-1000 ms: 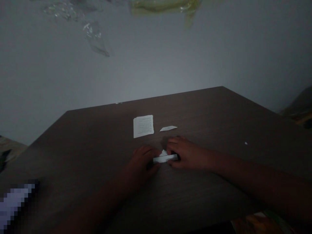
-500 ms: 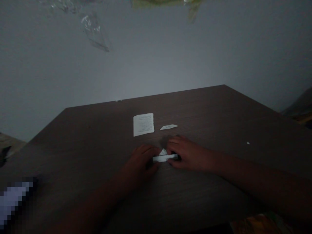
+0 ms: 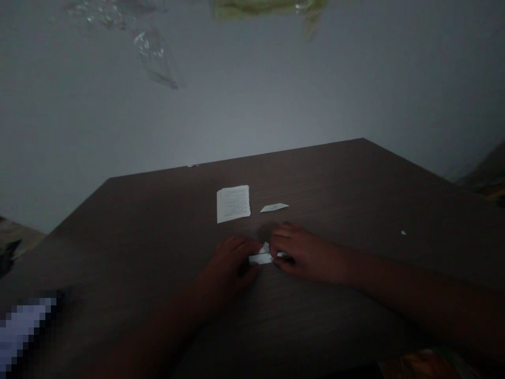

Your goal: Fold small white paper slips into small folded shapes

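Observation:
A small folded piece of paper [image 3: 261, 259] lies on the table between my two hands, with a pointed printed part sticking up along its far side. My left hand [image 3: 232, 262] grips its left end, thumb on the near side and fingers on the far side. My right hand [image 3: 298, 251] is closed on the right end, its fingertips covering much of that side. Just beyond them rests a flat folded paper strip [image 3: 274, 207] with slanted ends. To its left sits a stack of square printed paper sheets [image 3: 233, 204].
The brown wooden table [image 3: 315, 179] reaches back to a grey wall [image 3: 252, 95]. A tiny white scrap [image 3: 403, 232] lies at the right. A blurred-out pale object [image 3: 27, 326] is at the lower left. Clear plastic [image 3: 153, 52] hangs on the wall.
My right thumb and fingers have closed in over the paper's right end, hiding more of it. The left hand keeps its grip. The whole view has shifted slightly.

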Demonstrator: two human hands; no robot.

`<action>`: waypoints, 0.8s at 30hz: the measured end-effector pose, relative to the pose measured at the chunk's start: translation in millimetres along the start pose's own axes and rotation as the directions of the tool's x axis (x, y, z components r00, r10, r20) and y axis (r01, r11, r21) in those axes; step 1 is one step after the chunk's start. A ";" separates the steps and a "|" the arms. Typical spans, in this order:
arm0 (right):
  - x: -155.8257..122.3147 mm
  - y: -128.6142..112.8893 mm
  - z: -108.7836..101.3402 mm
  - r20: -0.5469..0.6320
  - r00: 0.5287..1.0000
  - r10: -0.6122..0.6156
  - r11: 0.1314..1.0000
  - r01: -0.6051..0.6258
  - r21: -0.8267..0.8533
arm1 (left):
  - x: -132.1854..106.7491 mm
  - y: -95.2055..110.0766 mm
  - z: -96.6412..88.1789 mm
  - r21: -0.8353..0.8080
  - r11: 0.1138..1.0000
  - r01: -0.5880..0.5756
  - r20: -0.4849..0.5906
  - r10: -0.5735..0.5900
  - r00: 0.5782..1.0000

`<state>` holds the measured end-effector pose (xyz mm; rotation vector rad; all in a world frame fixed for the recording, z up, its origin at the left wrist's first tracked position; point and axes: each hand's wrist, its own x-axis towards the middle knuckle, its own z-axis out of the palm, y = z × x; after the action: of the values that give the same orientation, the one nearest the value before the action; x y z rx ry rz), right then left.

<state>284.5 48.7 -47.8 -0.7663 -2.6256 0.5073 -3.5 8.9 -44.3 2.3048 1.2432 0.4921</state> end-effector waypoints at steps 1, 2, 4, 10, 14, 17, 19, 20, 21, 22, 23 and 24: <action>-0.2 -0.1 0.3 -0.008 1.000 -0.015 1.000 0.015 -0.016 | -0.4 0.3 -0.5 -0.004 1.000 -0.004 -0.005 0.004 1.000; -0.5 0.2 0.7 -0.014 0.999 -0.032 0.999 0.032 -0.037 | -0.7 0.8 -1.1 -0.006 1.000 -0.010 -0.009 0.010 1.000; -1.0 1.3 2.2 -0.025 0.997 -0.070 0.994 0.068 -0.090 | -0.6 1.8 -2.3 -0.003 1.000 -0.017 -0.014 0.017 1.000; -2.1 -0.2 7.4 -0.063 0.982 -0.180 0.956 0.159 -0.247 | 2.4 -1.6 -1.1 0.048 0.998 -0.029 -0.040 0.031 0.999; -1.3 -9.0 6.3 -0.013 0.981 -0.192 0.922 0.176 -0.345 | 3.2 -1.9 -1.6 0.077 0.995 -0.058 -0.024 0.060 0.998; -0.4 -13.4 4.9 0.024 0.978 -0.209 0.902 0.202 -0.382 | 2.8 2.4 -3.7 0.121 0.991 -0.062 -0.019 0.065 0.998; -0.2 -14.3 5.1 0.011 0.971 -0.237 0.897 0.223 -0.382 | 2.7 4.8 -4.3 0.136 0.989 -0.061 -0.017 0.064 0.998; -0.2 -14.4 5.6 0.000 0.969 -0.247 0.897 0.229 -0.378 | 2.8 5.4 -4.2 0.138 0.989 -0.059 -0.018 0.062 0.998; -0.2 -14.6 6.0 -0.005 0.968 -0.250 0.899 0.230 -0.374 | 2.9 5.6 -3.8 0.138 0.989 -0.059 -0.019 0.062 0.998; -0.2 -14.9 6.5 -0.002 0.969 -0.246 0.902 0.228 -0.368 | 3.0 5.5 -3.2 0.136 0.989 -0.056 -0.022 0.060 0.998; -0.1 -15.3 7.0 0.004 0.971 -0.239 0.906 0.224 -0.360 | 3.1 5.1 -2.5 0.132 0.990 -0.049 -0.025 0.053 0.998; 0.0 -15.8 7.4 0.006 0.974 -0.226 0.911 0.214 -0.352 | 3.2 4.6 -1.8 0.129 0.991 -0.038 -0.026 0.042 0.999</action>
<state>274.4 34.5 -47.4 -0.5574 -2.7585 -0.0418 0.3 9.8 -40.0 2.4418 1.2783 0.4726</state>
